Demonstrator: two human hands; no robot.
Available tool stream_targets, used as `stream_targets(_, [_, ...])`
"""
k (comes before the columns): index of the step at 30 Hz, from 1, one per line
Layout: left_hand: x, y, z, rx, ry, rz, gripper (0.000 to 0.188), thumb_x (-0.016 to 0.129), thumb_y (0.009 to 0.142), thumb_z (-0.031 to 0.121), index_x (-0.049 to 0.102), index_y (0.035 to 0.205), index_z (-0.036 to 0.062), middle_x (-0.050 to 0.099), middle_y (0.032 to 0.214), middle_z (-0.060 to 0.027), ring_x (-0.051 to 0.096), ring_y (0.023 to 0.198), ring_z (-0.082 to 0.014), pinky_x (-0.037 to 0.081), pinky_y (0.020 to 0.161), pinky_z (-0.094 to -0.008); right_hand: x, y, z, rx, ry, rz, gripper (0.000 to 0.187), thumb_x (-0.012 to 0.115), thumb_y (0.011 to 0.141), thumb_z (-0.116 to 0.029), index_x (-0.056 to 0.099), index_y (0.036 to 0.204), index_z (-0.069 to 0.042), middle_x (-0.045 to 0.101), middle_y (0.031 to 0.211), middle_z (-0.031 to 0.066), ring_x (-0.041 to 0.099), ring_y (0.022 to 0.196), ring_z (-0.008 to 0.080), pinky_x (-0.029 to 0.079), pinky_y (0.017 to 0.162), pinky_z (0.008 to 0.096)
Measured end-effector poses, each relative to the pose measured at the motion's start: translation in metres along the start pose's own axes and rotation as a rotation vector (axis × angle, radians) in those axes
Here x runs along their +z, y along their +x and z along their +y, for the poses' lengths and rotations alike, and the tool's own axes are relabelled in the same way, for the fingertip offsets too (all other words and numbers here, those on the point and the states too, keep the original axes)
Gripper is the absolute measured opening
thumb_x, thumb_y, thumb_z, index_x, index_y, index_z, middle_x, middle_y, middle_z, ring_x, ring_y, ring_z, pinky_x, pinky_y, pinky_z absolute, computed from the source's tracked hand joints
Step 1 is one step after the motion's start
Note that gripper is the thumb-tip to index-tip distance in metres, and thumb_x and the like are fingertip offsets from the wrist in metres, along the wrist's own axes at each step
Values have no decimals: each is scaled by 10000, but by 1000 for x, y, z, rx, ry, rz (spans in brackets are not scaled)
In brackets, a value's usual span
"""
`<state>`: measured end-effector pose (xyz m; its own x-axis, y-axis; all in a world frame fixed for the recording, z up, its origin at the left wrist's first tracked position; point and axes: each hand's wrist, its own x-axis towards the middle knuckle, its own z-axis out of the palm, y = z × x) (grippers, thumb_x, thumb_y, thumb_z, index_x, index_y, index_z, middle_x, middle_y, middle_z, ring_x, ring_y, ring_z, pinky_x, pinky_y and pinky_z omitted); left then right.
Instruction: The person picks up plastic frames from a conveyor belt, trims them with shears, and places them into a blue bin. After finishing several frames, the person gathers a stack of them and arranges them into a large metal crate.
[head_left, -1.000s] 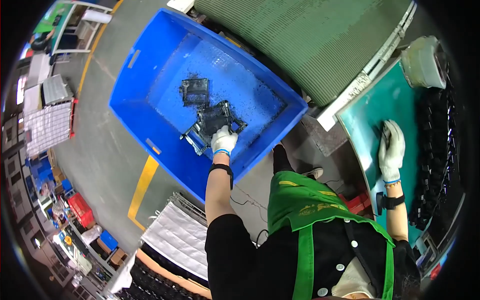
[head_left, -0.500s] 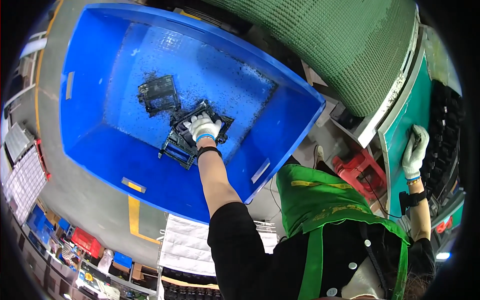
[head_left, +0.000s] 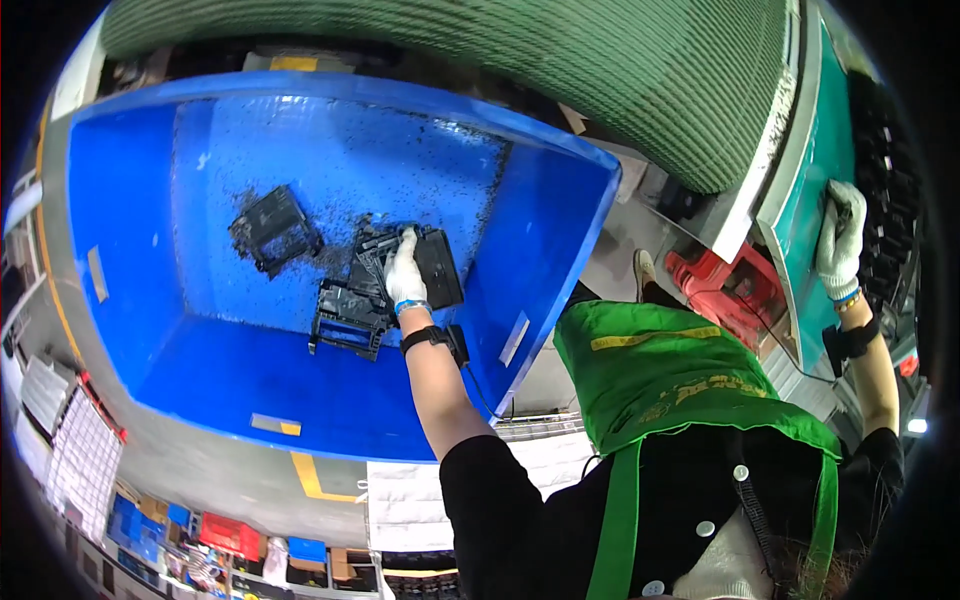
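Inside a big blue bin [head_left: 330, 395], my left hand [head_left: 404, 272], in a white knit glove, is closed on a black plastic part [head_left: 438, 268] that stands tilted among others. Just left of it lies an open black plastic frame [head_left: 347, 320], and farther left a separate square black part [head_left: 274, 231] rests on the bin floor. My right hand [head_left: 842, 235], gloved too, is at the far right over a teal work surface [head_left: 793, 238]. Its fingers are curled, with dark patches at them; what they hold, if anything, I cannot make out.
Black crumbs are strewn over the bin floor. A green ribbed conveyor belt [head_left: 600, 70] runs behind the bin. Rows of black parts [head_left: 885, 190] line the teal surface's right side. A red stool [head_left: 725, 295] stands between bin and bench. A cable [head_left: 480, 390] hangs from my left wrist.
The bin appears lower and farther left in view. My left hand has turned from lying spread over the parts to gripping one, which now stands tilted. My right hand has shifted slightly upward.
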<state>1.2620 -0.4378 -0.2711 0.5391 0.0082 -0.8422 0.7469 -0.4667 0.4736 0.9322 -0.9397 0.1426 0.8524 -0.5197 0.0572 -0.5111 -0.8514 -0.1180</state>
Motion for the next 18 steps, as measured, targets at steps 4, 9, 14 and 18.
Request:
stream_targets(4, [29, 6, 15, -28, -144, -46, 626, 762, 918, 442, 669, 1279, -61, 725, 1189, -133, 683, 1024, -240, 529, 952, -386, 0, 4, -10, 9, 35, 4, 353, 482, 1006, 134, 560, 1322, -3, 588, 1273, 147, 587, 1198, 275, 457, 1072, 352])
stream_targets(9, [37, -34, 65, -45, -37, -160, 474, 750, 937, 405, 703, 1159, -11, 716, 1108, -97, 663, 982, -199, 534, 904, -367, 2, 7, -20, 39, 105, 20, 379, 499, 989, 146, 563, 1328, -9, 593, 1235, 142, 596, 1172, 265, 466, 1054, 339])
stream_targets(14, [-43, -79, 71, 383, -389, -55, 388, 709, 937, 435, 678, 1030, 60, 659, 1009, -55, 622, 886, -193, 501, 859, -368, 6, 20, -36, 29, 102, 37, 377, 534, 953, 154, 612, 1277, -22, 616, 1172, 123, 629, 1065, 244, 505, 956, 330])
stream_targets(18, [-98, -189, 149, 468, -687, -437, 291, 604, 981, 386, 539, 809, 161, 508, 819, -3, 490, 719, -161, 413, 703, -310, -1, 31, -50, -57, 170, 99, 370, 568, 919, 145, 643, 1235, -33, 632, 1113, 125, 648, 994, 265, 523, 889, 342])
